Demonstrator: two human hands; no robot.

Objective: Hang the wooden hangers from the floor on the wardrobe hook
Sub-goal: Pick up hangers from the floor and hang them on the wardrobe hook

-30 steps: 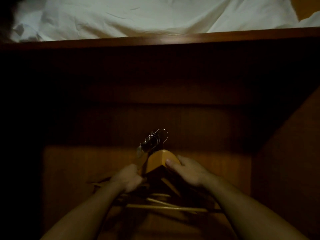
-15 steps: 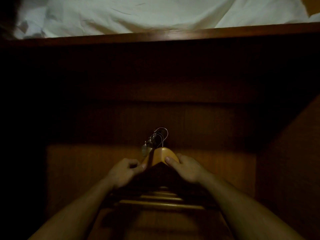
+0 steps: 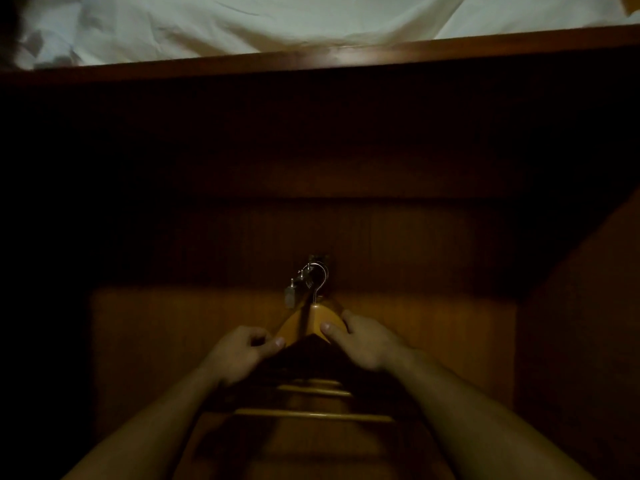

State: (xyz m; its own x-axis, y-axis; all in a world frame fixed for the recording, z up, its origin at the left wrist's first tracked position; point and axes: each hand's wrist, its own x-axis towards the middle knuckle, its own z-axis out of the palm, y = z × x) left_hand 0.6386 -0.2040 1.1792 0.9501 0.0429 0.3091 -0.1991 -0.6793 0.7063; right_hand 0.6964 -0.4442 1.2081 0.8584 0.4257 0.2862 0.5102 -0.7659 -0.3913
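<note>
A wooden rail (image 3: 346,58) crosses the upper frame under white cloth (image 3: 242,22); below it the wardrobe panel (image 3: 173,341) lies bare either side of centre; a side wall (image 3: 581,341) closes the lower right. The wooden hangers (image 3: 311,322) hang at centre from the wardrobe hook (image 3: 300,278); the right hand (image 3: 367,344) grips the front hanger's right shoulder, thumb in front, fingers curled behind; the left hand (image 3: 242,351), fingers curled, seems to pinch its left shoulder. Shadow hides the hangers' arms; 2 pale lower bars show clearly.
</note>
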